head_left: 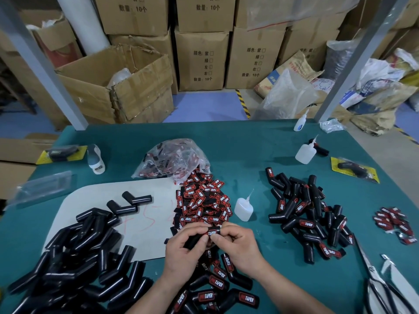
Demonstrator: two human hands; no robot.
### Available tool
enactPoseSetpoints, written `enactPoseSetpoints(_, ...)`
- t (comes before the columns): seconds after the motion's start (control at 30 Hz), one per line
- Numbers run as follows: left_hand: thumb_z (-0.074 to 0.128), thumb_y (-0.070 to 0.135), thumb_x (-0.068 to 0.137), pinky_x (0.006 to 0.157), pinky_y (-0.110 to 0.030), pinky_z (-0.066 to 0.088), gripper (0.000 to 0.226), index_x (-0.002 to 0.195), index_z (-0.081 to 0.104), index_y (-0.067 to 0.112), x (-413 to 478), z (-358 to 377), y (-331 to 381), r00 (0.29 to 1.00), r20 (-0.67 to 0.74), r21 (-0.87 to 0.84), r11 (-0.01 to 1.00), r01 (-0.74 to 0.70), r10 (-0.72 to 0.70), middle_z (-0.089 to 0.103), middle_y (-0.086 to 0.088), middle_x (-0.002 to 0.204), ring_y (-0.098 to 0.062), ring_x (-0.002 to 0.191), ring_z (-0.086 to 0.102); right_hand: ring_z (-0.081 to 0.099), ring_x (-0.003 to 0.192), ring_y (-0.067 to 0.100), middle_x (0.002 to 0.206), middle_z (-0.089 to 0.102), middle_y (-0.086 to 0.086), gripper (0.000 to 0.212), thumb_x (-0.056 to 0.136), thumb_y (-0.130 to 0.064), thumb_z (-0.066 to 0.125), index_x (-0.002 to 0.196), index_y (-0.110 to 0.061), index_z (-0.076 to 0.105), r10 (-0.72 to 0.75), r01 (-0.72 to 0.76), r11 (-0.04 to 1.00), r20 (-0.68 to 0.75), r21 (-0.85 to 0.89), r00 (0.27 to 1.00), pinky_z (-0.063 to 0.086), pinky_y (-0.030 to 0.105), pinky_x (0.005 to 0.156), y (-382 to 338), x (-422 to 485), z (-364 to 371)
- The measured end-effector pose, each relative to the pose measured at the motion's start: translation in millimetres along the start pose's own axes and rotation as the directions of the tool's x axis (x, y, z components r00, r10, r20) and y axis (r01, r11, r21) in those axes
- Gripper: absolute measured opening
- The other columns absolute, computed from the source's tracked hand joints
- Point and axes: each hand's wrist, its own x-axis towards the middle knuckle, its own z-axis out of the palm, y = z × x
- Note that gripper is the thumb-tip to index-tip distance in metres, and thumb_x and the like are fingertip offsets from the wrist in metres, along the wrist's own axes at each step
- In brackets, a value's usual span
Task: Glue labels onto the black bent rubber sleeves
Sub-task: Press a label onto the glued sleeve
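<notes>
Labelled sleeves (217,288) lie heaped on the table (260,155) just under the wrists. Above them the left hand (181,250) grips a sleeve (195,240), while the right hand (235,243) pinches a label (212,232) against its upper end. Bare sleeves (74,257) pile at left; loose labels (204,200) and a glue bottle (243,208) sit just beyond the hands.

We look from a single wide-angle camera worn on the head, facing forward and down over the green desk (249,143). It is near enough that both forearms (294,288) enter from the bottom edge and the left hand (181,250) and right hand (238,243) sit low in the middle. Our view carries past the desk's far edge to the stacked cardboard boxes (201,60) on the blue floor (204,107), and the grey posts (40,62) lean outward at the sides.
</notes>
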Motion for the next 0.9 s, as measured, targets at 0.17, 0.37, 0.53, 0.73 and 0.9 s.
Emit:
enactPoseSetpoints(0.17, 0.073, 0.026, 0.084, 0.090, -0.045, 0.060, 0.016, 0.099, 0.078, 0.031, 0.3, 0.5, 3.0, 1.000, 0.008, 0.011, 1.000, -0.023, 0.023, 0.076, 0.006, 0.108, -0.020, 0.104, 0.072, 0.040, 0.061, 0.004, 0.064, 0.045, -0.013, 0.028, 0.086, -0.039, 0.076, 0.064, -0.026, 0.065, 0.004, -0.004, 1.000, -0.004, 0.003, 1.000, 0.038, 0.019, 0.059, 0.9, 0.1, 0.4)
enactPoseSetpoints(0.37, 0.075, 0.016, 0.085, 0.094, -0.025, 0.055, 0.022, 0.101, 0.076, 0.031, 1.6, 2.5, 7.8, 0.988, 0.018, 0.064, 0.986, -0.153, 0.152, 0.075, 0.011, 0.109, -0.015, 0.103, 0.072, 0.047, 0.062, 0.008, 0.064, 0.053, -0.009, 0.027, 0.088, -0.032, 0.073, 0.068, -0.014, 0.071, 0.024, -0.024, 0.997, -0.005, 0.079, 1.000, 0.040, 0.022, 0.062, 1.0, -1.3, 0.6)
enactPoseSetpoints(0.53, 0.072, 0.015, 0.087, 0.093, -0.027, 0.056, 0.018, 0.102, 0.076, 0.023, -0.2, 3.7, 8.7, 0.972, 0.026, 0.097, 0.967, -0.235, 0.233, 0.075, 0.010, 0.111, -0.017, 0.102, 0.073, 0.045, 0.061, 0.009, 0.062, 0.051, -0.008, 0.024, 0.085, -0.027, 0.071, 0.062, -0.020, 0.070, 0.039, -0.036, 0.992, -0.023, 0.117, 0.999, 0.038, 0.022, 0.062, -3.0, -2.1, 2.2)
enactPoseSetpoints(0.73, 0.072, 0.012, 0.087, 0.093, -0.026, 0.056, 0.020, 0.104, 0.076, 0.021, -0.3, 3.7, 6.5, 0.958, 0.030, 0.106, 0.952, -0.286, 0.284, 0.074, 0.011, 0.113, -0.017, 0.102, 0.073, 0.044, 0.063, 0.009, 0.063, 0.049, -0.009, 0.024, 0.085, -0.028, 0.070, 0.061, -0.026, 0.069, 0.034, -0.030, 0.995, -0.041, 0.093, 0.999, 0.038, 0.021, 0.062, -4.4, -4.8, 3.0)
enactPoseSetpoints(0.9, 0.073, 0.011, 0.087, 0.093, -0.027, 0.055, 0.020, 0.104, 0.076, 0.022, 0.5, 3.7, 3.6, 0.959, 0.027, 0.103, 0.954, -0.283, 0.281, 0.075, 0.009, 0.113, -0.019, 0.101, 0.073, 0.041, 0.062, 0.006, 0.063, 0.044, -0.009, 0.032, 0.087, -0.027, 0.065, 0.055, -0.030, 0.061, 0.024, -0.022, 0.999, -0.058, 0.037, 0.998, 0.035, 0.021, 0.060, -9.5, -6.8, 5.6)
